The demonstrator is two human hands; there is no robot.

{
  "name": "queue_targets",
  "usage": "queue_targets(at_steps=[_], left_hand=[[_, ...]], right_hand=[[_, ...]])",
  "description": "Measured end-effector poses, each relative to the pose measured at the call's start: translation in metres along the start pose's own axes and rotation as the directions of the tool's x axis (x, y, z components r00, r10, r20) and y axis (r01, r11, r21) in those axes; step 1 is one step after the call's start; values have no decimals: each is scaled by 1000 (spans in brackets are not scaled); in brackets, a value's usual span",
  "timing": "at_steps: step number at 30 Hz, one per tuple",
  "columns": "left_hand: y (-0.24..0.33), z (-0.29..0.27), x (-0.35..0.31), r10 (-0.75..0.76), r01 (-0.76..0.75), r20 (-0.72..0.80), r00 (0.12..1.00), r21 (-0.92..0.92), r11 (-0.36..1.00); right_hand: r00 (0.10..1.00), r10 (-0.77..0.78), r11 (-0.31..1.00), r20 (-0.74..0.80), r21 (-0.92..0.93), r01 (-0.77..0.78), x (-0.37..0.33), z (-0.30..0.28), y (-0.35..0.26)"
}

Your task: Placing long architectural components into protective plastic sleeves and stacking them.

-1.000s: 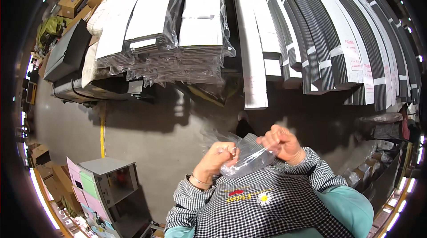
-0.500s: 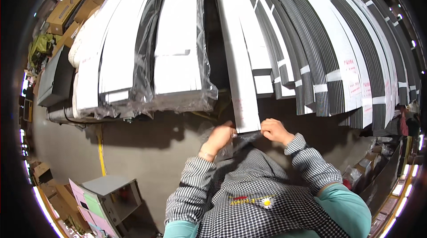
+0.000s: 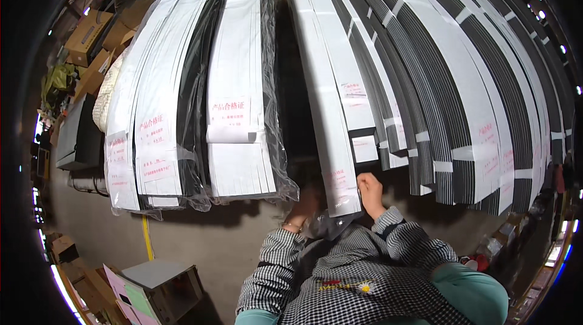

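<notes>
A long bundle of strips with a white paper top (image 3: 331, 137) and red print points toward me, its near end just above my apron. Clear plastic film (image 3: 331, 225) hangs crumpled around that end. At the right edge of the bundle, close to its end, is my right hand (image 3: 370, 194), fingers curled and closed. What they pinch is hidden. On the left side, beside the film, my left hand (image 3: 305, 206) lies in shadow and is blurred, so its fingers cannot be made out.
Left of the dark gap, more white-topped bundles (image 3: 237, 161) lie wrapped in clear plastic. Dark strip stacks with white bands (image 3: 443, 167) line the right. A grey cabinet (image 3: 161, 279) stands at lower left, cardboard boxes (image 3: 88, 37) at far left. Yellow tape (image 3: 147, 237) marks the floor.
The view has shifted, so the bundles sit lower in it. My right hand has gone from the bundle's end corner to farther up its right edge; my left hand has slid forward along the left side.
</notes>
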State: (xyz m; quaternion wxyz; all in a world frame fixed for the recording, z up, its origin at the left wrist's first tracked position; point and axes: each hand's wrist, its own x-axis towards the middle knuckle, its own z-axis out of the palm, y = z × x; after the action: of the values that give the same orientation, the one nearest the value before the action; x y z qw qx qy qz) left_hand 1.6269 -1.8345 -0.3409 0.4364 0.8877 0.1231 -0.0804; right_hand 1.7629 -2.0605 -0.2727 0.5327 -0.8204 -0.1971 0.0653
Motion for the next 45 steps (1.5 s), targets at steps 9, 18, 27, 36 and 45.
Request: queue_targets(at_steps=[9,18,27,36,45], left_hand=[[55,-35,1,98,-88,76,992,-123,988],[76,-2,-10,-179,198,-129,975,157,967],[72,5,28,-74,-5,-403,912,-192,981],[203,-50,-105,-76,-292,-377,923,-815,500],[185,-31,-181,-54,-65,-444,894,-249,966]], right_hand=[[996,50,976,69,-216,-34,-15,-54,-7],[543,683,153,489,630,-761,17,-14,42],[829,560,602,21,677,-424,40,19,19],[936,333,420,-114,907,-39,-46,-43,-146],[975,192,905,-111,404,-132,-134,-33,-46]])
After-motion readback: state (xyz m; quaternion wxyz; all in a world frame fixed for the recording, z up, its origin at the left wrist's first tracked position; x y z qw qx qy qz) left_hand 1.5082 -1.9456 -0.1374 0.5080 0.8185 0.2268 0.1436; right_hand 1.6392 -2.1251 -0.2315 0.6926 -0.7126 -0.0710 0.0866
